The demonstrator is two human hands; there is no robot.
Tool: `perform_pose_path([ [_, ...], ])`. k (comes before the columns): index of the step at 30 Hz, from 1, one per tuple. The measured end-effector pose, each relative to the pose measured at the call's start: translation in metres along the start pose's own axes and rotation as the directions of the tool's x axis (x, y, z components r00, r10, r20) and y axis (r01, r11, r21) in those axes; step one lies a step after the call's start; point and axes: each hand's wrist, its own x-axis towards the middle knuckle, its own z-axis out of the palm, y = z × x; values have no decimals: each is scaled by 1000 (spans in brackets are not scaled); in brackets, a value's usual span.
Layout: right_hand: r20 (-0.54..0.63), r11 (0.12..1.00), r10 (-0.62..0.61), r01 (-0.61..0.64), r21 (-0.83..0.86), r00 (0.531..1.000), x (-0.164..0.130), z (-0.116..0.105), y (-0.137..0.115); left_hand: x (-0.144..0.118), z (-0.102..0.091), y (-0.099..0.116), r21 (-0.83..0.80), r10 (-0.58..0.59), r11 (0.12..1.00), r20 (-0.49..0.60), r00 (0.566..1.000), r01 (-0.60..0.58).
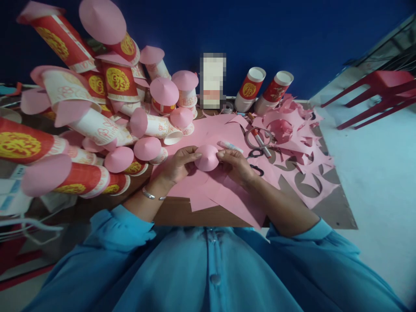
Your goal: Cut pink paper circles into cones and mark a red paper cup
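Above the tabletop [182,208], both hands pinch a pink cone [207,157]: left hand [178,164] fingers closed on its left edge, right hand [236,165] on its right, also gripping a glue stick [229,146]; cups [107,130] piled left.

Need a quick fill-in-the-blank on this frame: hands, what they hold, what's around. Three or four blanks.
1. Both hands, left hand and right hand, hold a pink paper ____ between them.
2. The left wrist wears a silver ____.
3. Beside the right hand lie black-handled ____ on the pink sheets.
4. The pile of cups capped with pink cones lies on the person's ____ side.

Missing words: cone; bracelet; scissors; left
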Motion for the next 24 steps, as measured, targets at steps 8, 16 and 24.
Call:
perform_pose_path([
  [8, -35, 999, -41, 41, 10, 999, 2, 0, 2, 1, 1, 1, -4, 7, 1000, -14, 1000, -7],
  [16, -35, 999, -49, 49, -25, 998, 3, -2, 3, 1, -1, 0, 4, 17, 1000, -17, 1000, -17],
  [24, -4, 989, -113, 112, -99, 994, 1, 0, 1, -1, 3, 3, 33, 7, 999, -5, 1000, -7],
])
